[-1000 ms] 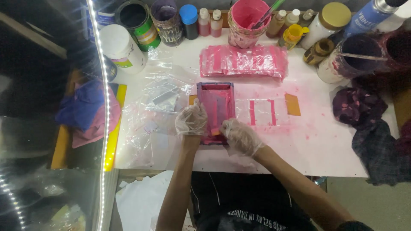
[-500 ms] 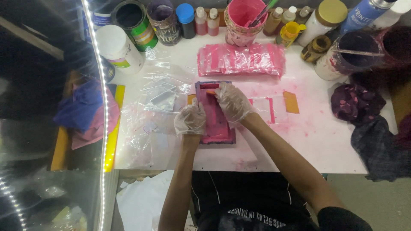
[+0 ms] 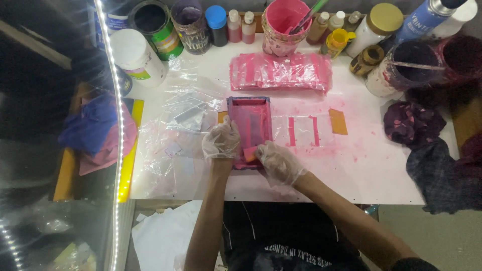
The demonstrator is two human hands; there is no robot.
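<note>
A small pink-stained printing screen frame [image 3: 249, 120] lies flat on the white table [image 3: 361, 170]. My left hand [image 3: 221, 140], in a clear plastic glove, presses on the frame's left edge. My right hand [image 3: 277, 161], also gloved, grips a small orange squeegee [image 3: 249, 153] at the frame's near end. To the right of the frame sits a clear printed piece with two pink stripes [image 3: 304, 131], and beside it an orange tab [image 3: 338, 121].
A stack of pink-stained plastic bags [image 3: 281, 71] lies behind the frame. Paint tins, bottles and a pink paint tub [image 3: 283, 22] line the back edge. Clear plastic sheets [image 3: 186, 113] lie to the left. Stained rags [image 3: 414, 123] sit at right.
My right hand has pulled the squeegee from the far end of the frame back to the near end. My left hand stays on the frame's left edge.
</note>
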